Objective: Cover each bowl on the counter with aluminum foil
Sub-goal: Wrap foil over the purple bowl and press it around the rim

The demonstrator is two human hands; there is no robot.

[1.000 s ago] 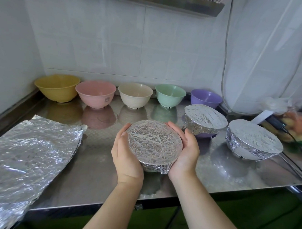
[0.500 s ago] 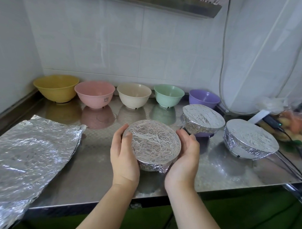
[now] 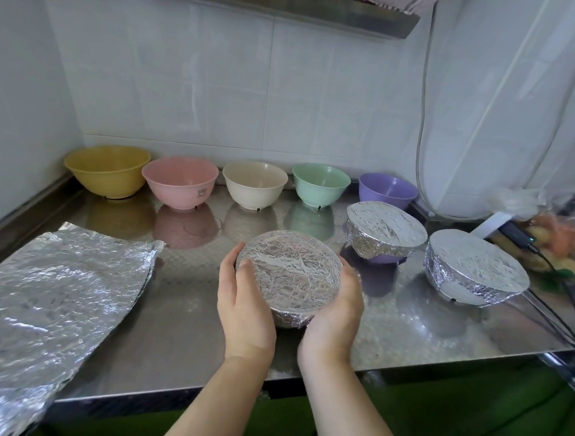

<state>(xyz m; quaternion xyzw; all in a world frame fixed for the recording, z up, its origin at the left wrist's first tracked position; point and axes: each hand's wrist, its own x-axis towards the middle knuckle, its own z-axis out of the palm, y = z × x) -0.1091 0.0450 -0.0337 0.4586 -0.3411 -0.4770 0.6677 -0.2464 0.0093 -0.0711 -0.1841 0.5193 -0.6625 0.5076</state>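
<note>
Both hands were wrapped around the foil-covered bowl (image 3: 289, 276) near the front middle of the steel counter (image 3: 184, 328): the left hand (image 3: 243, 311) cupped its left side, the right hand (image 3: 336, 312) its right. The foil lay taut and finely crinkled across the rim, folded down the sides. Loose foil sheets (image 3: 55, 291) lay at the left.

Both hands (image 3: 289, 311) cup foil-covered bowl (image 3: 289, 276) above counter (image 3: 184, 341).
</note>
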